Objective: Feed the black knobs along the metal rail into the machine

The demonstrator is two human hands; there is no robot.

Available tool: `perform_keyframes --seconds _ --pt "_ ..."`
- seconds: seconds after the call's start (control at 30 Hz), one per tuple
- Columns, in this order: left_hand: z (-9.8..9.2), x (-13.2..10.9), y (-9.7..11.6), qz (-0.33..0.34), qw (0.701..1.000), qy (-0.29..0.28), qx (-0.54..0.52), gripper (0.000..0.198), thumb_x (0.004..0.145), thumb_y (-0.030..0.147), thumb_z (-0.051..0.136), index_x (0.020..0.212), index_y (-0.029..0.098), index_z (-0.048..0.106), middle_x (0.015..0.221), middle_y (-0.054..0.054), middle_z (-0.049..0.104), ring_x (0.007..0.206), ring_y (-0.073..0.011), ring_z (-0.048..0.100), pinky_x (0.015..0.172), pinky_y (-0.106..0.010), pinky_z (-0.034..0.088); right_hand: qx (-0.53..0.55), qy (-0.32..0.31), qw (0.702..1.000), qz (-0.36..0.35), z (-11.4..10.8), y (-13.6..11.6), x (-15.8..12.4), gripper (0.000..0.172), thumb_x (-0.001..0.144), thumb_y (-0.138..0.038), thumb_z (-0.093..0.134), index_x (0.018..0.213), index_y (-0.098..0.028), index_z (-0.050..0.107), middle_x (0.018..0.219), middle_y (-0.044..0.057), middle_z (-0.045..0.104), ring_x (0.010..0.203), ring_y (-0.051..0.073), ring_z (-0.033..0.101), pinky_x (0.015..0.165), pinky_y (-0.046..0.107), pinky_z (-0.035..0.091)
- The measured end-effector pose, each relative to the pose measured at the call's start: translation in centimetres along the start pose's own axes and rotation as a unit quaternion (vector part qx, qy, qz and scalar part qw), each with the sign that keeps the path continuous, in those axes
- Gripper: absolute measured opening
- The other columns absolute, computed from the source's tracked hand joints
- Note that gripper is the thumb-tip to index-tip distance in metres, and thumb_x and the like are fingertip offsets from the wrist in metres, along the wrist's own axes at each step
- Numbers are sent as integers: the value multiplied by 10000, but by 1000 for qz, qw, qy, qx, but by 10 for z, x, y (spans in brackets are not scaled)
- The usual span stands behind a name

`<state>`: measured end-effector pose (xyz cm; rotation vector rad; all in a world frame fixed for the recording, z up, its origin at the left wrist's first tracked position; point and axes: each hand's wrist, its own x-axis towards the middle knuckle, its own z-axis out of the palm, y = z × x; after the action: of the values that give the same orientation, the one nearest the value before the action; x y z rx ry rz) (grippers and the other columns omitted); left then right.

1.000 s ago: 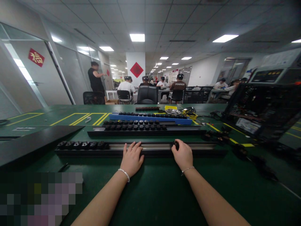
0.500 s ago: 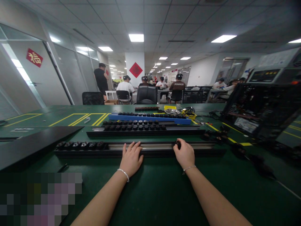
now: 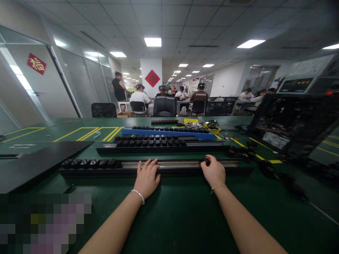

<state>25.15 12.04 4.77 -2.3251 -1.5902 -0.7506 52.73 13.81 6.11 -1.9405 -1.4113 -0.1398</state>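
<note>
— Hands first: where do they sit?

— Both are at the near black rail (image 3: pixel 180 169) that lies across the table (image 3: pixel 172 215). The left hand (image 3: pixel 146 178) lies flat and open on it, fingers spread over the metal channel. The right hand (image 3: pixel 215 173) is curled closed, its fingertips pinching a small black clip (image 3: pixel 207 161) at the channel.

— Is the clip seated in the rail or lifted off it?

— I cannot tell; the fingers cover most of it. It sits at the rail, just ahead of the right knuckles.

— How would it handle?

— It looks like hard plastic: light, stiff, and small enough to slip from a loose pinch. I judge thumb and forefinger on its two sides to be the best hold. The rail looks long, rigid and heavier, so a flat palm on top would steady it.

— Anything else near?

— A row of like clips (image 3: pixel 90 163) sits in the same rail, well out to the left of the left hand. Beyond both hands lies a second black rail (image 3: pixel 159 145) filled with clips, and past that a blue rail (image 3: pixel 169 132). A dark machine frame (image 3: pixel 291 123) stands off to the right of the right hand.
</note>
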Motion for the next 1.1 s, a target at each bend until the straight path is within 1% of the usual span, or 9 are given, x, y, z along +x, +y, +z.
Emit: perform_keyframes --seconds 0.17,0.4,0.63,0.77,0.9,1.1 --pt "-1 0 0 0 1000 -3 -1 252 797 269 497 1028 254 595 1307 -52 530 1249 -275 411 1076 -577 169 -5 7 1000 19 -2 8 3 388 754 -299 448 1086 -157 590 899 84 668 846 226 585 785 341 402" --pt "-1 0 0 -1 1000 -7 0 250 795 263 496 1028 253 588 1313 -44 525 1249 -279 409 1069 -586 176 -7 -8 999 30 -4 8 4 401 759 -302 441 1104 -154 584 877 86 669 845 226 588 764 333 409" --pt "0 0 0 2 1000 -8 2 248 808 268 480 1037 250 576 1324 -38 515 1255 -278 399 1071 -586 165 -4 -14 999 40 -6 11 6 410 755 -308 433 1107 -154 578 886 87 668 857 235 586 779 343 404" --pt "-1 0 0 2 1000 -8 1 244 807 268 483 1030 249 579 1320 -39 519 1249 -280 406 1068 -587 170 -6 -11 999 42 -8 11 6 409 755 -311 429 1100 -152 579 889 90 665 850 233 581 810 355 392" --pt "0 0 0 0 1000 -5 1 247 801 270 491 1029 249 584 1313 -40 525 1246 -276 412 1071 -582 172 -16 12 999 36 -6 14 7 387 746 -302 430 1071 -161 585 865 81 663 812 212 574 893 387 343" --pt "1 0 0 -5 1000 -8 5 242 797 272 499 1020 255 590 1314 -34 525 1250 -269 408 1076 -572 167 -26 25 998 53 -1 20 9 379 736 -298 426 1058 -171 579 878 67 665 851 203 568 959 381 289"
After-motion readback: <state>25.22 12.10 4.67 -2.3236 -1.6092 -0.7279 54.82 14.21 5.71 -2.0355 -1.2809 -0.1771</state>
